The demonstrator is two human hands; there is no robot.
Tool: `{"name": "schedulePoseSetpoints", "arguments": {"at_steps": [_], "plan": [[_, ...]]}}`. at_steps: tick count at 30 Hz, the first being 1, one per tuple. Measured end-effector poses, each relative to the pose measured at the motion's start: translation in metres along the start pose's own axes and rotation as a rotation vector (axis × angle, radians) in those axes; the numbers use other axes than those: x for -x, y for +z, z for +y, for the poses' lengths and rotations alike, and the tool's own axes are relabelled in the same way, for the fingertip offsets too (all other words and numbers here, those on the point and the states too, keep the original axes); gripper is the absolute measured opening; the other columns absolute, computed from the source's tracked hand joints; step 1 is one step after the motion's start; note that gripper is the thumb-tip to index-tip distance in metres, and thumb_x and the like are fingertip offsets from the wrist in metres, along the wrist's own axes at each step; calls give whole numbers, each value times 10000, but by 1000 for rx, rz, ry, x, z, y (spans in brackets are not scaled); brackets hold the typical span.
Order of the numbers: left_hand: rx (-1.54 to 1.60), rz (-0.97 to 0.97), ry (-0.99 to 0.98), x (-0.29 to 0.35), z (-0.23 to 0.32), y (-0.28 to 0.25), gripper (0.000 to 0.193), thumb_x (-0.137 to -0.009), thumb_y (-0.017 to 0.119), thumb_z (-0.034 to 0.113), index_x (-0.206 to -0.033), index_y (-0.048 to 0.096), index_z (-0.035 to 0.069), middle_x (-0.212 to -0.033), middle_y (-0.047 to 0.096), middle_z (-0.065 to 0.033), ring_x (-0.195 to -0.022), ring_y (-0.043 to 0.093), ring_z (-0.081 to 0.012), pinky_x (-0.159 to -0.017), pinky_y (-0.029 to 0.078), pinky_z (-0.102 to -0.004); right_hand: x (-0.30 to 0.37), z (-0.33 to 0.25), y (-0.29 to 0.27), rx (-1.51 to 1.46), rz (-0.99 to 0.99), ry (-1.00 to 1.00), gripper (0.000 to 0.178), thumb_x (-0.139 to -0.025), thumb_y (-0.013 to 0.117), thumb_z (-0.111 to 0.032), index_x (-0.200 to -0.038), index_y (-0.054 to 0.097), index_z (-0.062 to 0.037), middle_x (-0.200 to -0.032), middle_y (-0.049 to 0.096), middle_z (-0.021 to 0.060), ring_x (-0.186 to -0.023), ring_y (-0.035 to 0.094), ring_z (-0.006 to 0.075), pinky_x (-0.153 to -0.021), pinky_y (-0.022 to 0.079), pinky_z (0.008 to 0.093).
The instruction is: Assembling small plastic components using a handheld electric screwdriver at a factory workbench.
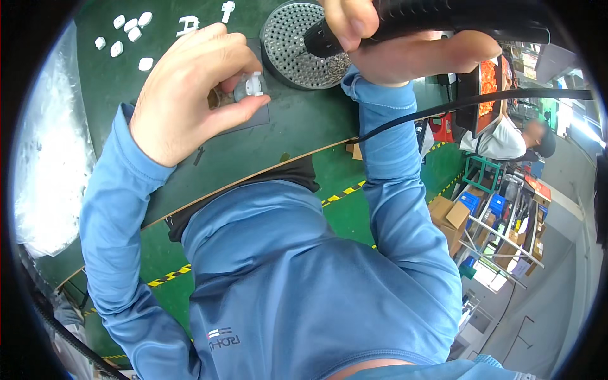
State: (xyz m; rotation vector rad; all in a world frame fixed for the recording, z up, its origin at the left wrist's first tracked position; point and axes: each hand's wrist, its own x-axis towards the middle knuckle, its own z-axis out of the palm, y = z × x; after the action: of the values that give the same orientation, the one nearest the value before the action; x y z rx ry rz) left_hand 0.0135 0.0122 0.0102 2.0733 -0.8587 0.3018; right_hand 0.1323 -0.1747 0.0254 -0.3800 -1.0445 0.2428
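Between the thumb and curled fingers of my left hand (187,88), a small white plastic part (254,84) is pinched; most of it is hidden by the fingers. My right hand (405,62) grips a black cylindrical power screwdriver (437,22) lying nearly level. Its narrow end reaches over a round metal screw plate (283,35) full of small holes. Loose screws (330,69) are heaped at the plate's near right side. I cannot see the screwdriver's tip clearly.
Several white rounded pieces (132,25) and a white bracket (188,25) lie on the green table (304,126). A clear plastic bag (54,152) covers the left side. A black cable (481,98) crosses at right. Another person (506,139) is beyond, near a shelf with boxes.
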Motion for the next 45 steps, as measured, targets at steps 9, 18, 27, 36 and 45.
{"name": "schedulePoseSetpoints", "arguments": {"at_steps": [9,18,27,36,45], "plan": [[66,56,12,2,-2,6,300,-648,798,16,-889,619,26,-713,414,-46,-687,424,-222,-651,353,-350,-8,-31,74,455,78,163,789,-892,500,-786,-1222,514,-69,-790,609,20,-580,576,135,-740,374,290],[30,55,-22,9,-5,5,231,-753,777,120,-910,625,44,-781,582,-68,-783,555,-280,-715,447,-388,-23,-7,97,420,-45,313,705,-886,561,-712,-1190,496,-79,-793,609,39,-588,580,151,-749,373,305],[127,35,-53,5,-4,9,336,-728,754,76,-1050,661,45,-924,609,-91,-852,588,-290,-777,455,-394,-35,-11,89,432,-135,453,623,-880,629,-630,-1153,476,-91,-796,609,59,-598,585,169,-759,371,323],[102,38,-62,6,-3,7,321,-729,755,79,-1033,664,33,-930,613,-98,-866,594,-298,-778,462,-397,-45,-14,89,455,-224,547,561,-874,697,-547,-1117,457,-102,-800,610,79,-608,590,187,-769,370,340],[74,50,8,8,-12,8,357,-704,798,97,-1039,687,43,-1044,653,-129,-971,614,-323,-863,478,-408,-73,-12,52,336,-666,675,283,-892,666,-43,-1100,477,-81,-788,624,92,-665,601,189,-801,393,346]]}}
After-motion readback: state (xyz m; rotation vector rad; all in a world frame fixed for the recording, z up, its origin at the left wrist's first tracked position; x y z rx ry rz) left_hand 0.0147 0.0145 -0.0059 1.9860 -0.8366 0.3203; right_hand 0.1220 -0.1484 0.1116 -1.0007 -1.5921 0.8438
